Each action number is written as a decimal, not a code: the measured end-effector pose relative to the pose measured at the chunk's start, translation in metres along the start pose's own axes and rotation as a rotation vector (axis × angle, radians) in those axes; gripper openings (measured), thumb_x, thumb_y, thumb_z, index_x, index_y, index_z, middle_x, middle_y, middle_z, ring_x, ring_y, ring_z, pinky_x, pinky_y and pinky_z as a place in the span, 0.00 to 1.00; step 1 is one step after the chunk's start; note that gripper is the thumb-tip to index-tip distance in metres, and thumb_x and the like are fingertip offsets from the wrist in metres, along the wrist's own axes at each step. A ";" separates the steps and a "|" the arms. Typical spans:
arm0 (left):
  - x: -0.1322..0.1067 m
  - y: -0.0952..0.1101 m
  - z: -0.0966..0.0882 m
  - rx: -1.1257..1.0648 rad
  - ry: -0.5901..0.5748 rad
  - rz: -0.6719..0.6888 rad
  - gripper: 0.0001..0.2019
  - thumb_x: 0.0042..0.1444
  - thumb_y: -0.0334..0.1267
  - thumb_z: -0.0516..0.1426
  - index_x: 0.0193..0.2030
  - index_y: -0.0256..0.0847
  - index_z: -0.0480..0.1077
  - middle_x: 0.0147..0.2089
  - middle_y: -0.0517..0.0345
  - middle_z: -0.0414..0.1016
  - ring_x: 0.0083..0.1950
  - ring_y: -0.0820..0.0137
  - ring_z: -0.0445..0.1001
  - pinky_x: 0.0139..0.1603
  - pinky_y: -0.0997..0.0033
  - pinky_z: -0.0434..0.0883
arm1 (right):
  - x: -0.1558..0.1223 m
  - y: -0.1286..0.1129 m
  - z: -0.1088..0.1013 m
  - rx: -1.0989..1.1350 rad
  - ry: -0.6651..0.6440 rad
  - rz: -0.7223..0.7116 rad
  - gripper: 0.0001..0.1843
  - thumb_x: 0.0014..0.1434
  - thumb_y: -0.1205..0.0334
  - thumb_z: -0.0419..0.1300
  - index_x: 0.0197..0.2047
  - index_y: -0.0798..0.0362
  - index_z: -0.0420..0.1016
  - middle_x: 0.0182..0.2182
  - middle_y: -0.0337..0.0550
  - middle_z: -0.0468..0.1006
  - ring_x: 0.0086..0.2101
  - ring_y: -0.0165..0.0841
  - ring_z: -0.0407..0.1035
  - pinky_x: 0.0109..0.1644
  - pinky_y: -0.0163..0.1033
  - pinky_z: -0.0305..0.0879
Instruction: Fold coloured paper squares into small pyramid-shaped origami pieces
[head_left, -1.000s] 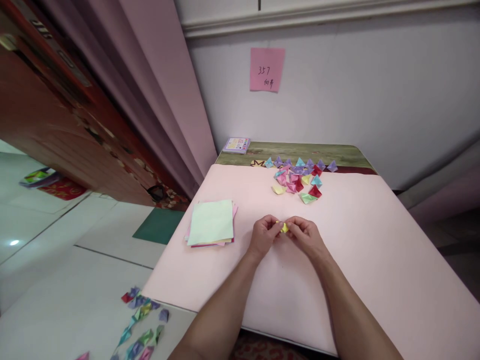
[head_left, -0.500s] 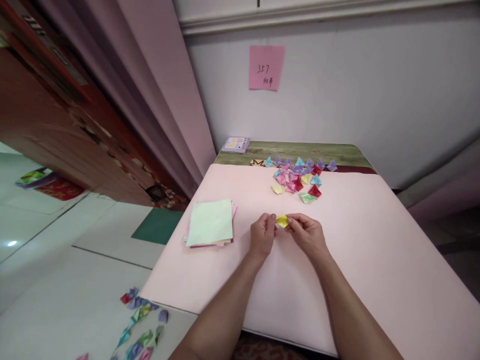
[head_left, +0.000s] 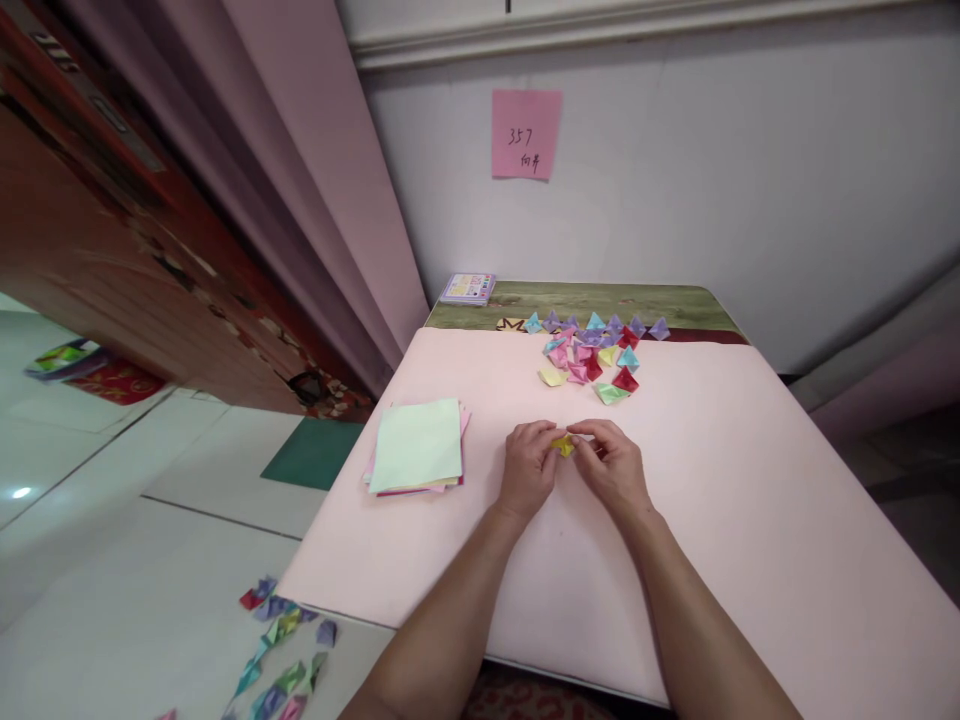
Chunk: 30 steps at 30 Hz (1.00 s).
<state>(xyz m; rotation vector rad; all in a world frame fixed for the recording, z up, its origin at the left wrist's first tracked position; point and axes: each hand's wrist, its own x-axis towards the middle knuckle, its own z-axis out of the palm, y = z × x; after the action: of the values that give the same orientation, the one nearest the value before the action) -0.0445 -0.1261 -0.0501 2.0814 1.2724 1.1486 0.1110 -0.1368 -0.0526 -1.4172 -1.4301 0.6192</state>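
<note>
A small piece of folded yellow paper [head_left: 565,446] is pinched between my two hands, just above the pink table covering [head_left: 570,580]. My left hand [head_left: 529,465] grips its left side, fingers closed. On the opposite side my right hand [head_left: 611,462] holds it between thumb and fingertips. The fingers hide part of the paper, so its full shape cannot be made out. Beyond my hands lies a cluster of little folded paper boats, among them a light green boat [head_left: 612,393] and a pale yellow one [head_left: 553,377].
A stack of square paper sheets [head_left: 418,445], pale green on top, lies left of my hands. A small printed booklet [head_left: 468,288] rests at the table's far left corner. More folded paper pieces [head_left: 283,625] lie on the floor. A pink note [head_left: 526,135] hangs on the wall.
My fingers have shifted on the yellow paper; the left ones now reach over its top. The paper looks more compact and pointed. The view has moved slightly.
</note>
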 end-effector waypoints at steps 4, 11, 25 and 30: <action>0.000 0.002 0.000 0.020 0.004 -0.007 0.10 0.58 0.29 0.56 0.43 0.44 0.75 0.45 0.55 0.79 0.49 0.63 0.71 0.54 0.60 0.65 | 0.000 0.001 0.002 -0.069 -0.013 -0.046 0.10 0.59 0.55 0.59 0.37 0.50 0.80 0.39 0.45 0.79 0.25 0.31 0.69 0.32 0.39 0.68; -0.001 0.001 0.001 0.080 0.090 -0.100 0.03 0.57 0.31 0.58 0.37 0.42 0.73 0.35 0.57 0.78 0.40 0.64 0.71 0.45 0.63 0.64 | 0.000 -0.002 0.001 -0.127 0.031 0.011 0.08 0.56 0.58 0.60 0.30 0.51 0.77 0.33 0.42 0.78 0.24 0.30 0.68 0.30 0.37 0.64; 0.000 -0.004 0.000 0.006 0.104 -0.231 0.05 0.50 0.29 0.60 0.33 0.43 0.71 0.34 0.59 0.77 0.37 0.66 0.72 0.45 0.63 0.66 | -0.001 -0.001 -0.001 -0.166 0.106 0.164 0.11 0.51 0.62 0.56 0.34 0.52 0.79 0.24 0.41 0.77 0.21 0.33 0.65 0.29 0.39 0.63; 0.000 0.001 0.001 0.062 0.040 -0.176 0.11 0.46 0.24 0.59 0.36 0.44 0.70 0.36 0.59 0.78 0.40 0.64 0.73 0.49 0.59 0.64 | -0.003 -0.003 0.003 -0.279 0.040 0.031 0.10 0.54 0.59 0.56 0.33 0.51 0.78 0.33 0.44 0.79 0.26 0.33 0.70 0.34 0.39 0.64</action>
<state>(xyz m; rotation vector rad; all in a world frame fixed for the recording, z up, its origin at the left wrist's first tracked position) -0.0436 -0.1267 -0.0497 1.9528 1.4943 1.0902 0.1064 -0.1395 -0.0519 -1.6617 -1.5086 0.4192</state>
